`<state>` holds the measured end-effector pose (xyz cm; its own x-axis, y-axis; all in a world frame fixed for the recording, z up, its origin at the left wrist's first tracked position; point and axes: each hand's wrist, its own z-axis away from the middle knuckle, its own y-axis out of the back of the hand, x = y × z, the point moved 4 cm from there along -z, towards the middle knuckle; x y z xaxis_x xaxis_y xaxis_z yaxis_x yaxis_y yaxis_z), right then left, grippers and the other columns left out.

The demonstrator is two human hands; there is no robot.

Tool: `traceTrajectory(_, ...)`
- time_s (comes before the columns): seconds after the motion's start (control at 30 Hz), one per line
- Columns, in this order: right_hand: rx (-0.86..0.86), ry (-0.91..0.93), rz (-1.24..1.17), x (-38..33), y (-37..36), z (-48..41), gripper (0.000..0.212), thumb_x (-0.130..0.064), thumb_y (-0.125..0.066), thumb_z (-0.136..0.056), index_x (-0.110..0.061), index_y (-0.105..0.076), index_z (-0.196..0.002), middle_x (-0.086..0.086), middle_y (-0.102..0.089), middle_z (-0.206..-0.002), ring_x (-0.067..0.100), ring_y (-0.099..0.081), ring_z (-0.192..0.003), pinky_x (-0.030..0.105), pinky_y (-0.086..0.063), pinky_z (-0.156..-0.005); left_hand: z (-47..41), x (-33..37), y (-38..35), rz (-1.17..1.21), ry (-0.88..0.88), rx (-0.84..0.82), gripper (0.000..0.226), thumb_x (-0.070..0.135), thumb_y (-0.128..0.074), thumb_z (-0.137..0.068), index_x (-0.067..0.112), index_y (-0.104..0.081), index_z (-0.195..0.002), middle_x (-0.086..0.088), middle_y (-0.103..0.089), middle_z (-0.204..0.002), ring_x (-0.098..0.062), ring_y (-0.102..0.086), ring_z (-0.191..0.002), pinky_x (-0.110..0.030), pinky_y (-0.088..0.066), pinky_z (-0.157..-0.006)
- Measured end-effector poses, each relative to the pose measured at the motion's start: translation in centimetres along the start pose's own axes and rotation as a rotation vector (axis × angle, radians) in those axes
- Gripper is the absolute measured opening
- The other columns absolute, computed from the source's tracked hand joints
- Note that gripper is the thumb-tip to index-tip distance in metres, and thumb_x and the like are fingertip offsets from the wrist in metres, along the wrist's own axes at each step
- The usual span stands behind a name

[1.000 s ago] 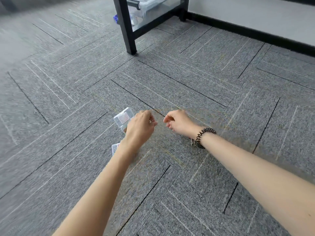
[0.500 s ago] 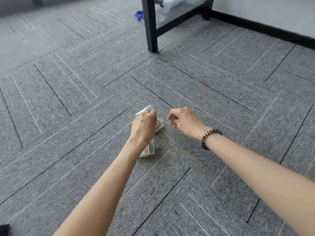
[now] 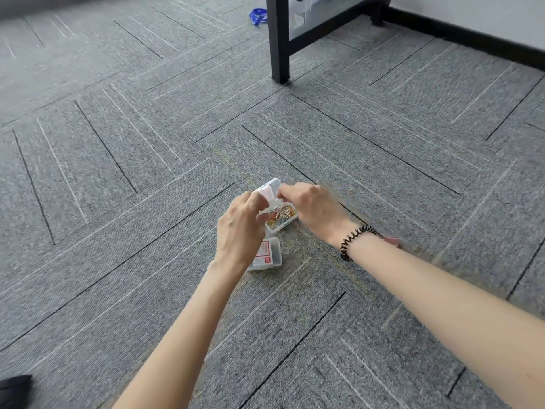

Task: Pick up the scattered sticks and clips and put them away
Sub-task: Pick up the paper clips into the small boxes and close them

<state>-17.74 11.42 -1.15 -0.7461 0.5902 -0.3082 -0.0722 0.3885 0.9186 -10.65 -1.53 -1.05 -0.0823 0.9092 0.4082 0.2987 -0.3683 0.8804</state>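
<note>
While both hands meet at the centre of the frame, the left hand point(image 3: 240, 228) steadies the small clear box point(image 3: 280, 218) of coloured clips, probably so it stays put, and the right hand point(image 3: 312, 208) pinches its raised lid point(image 3: 269, 188), perhaps to shut it.

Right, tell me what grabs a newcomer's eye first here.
Both hands, the left hand and the right hand, meet mid-frame over an open clear box full of coloured paper clips on the grey carpet. A second, closed clear box lies just nearer. A black table leg stands beyond.
</note>
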Motion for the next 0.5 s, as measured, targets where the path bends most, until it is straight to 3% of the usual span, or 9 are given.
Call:
traceTrajectory(0.13,-0.025,0.141,0.03,-2.1,-1.4,-0.5,0.038,0.016,-0.066,-0.074,-0.009,-0.063,-0.103,0.002,-0.068,-0.083,0.011,-0.065,-0.066,0.012,-0.048,-0.058,0.7,-2.1,0.3,0.04,0.092,-0.009,0.01,0.021,-0.066,-0.087,0.018,-0.06,-0.094,0.007,-0.063,-0.097,-0.009,-0.06,-0.083,-0.032,-0.054,-0.071)
traceTrajectory(0.2,-0.03,0.193,0.022,-2.6,-1.8,-0.7,0.041,0.018,-0.067,-0.069,-0.009,-0.062,-0.098,0.002,-0.067,-0.084,0.012,-0.065,-0.069,0.016,-0.052,-0.058,1.0,-2.9,0.1,0.068,0.129,-0.028,0.013,0.025,-0.067,-0.085,0.019,-0.058,-0.094,0.008,-0.062,-0.096,-0.009,-0.061,-0.082,-0.035,-0.055,-0.072)
traceTrajectory(0.33,-0.016,0.208,-0.034,-2.3,-2.0,-0.6,0.038,0.018,-0.057,-0.077,-0.008,-0.063,-0.104,0.003,-0.066,-0.093,0.011,-0.062,-0.076,0.021,-0.056,-0.064,1.5,-3.7,-0.2,0.141,0.195,-0.066,0.024,0.029,-0.07,-0.083,0.018,-0.056,-0.1,0.007,-0.06,-0.097,-0.008,-0.06,-0.082,-0.033,-0.055,-0.077)
traceTrajectory(0.43,0.035,0.144,-0.079,-1.3,-1.5,-0.1,0.028,0.009,-0.059,-0.083,-0.009,-0.064,-0.103,0.002,-0.066,-0.094,0.007,-0.059,-0.074,0.017,-0.052,-0.064,1.5,-3.6,-0.5,0.195,0.228,-0.046,0.047,0.034,-0.075,-0.076,0.016,-0.05,-0.111,0.003,-0.059,-0.106,-0.009,-0.058,-0.089,-0.031,-0.053,-0.082)
traceTrajectory(0.5,0.063,0.078,-0.077,-0.1,-1.3,0.4,0.023,0.005,-0.062,-0.083,-0.008,-0.064,-0.102,0.004,-0.066,-0.094,0.01,-0.06,-0.074,0.017,-0.051,-0.062,1.2,-3.3,-0.9,0.247,0.23,-0.041,0.072,0.037,-0.079,-0.07,0.014,-0.041,-0.126,0.0,-0.056,-0.118,-0.011,-0.055,-0.103,-0.031,-0.048,-0.094)
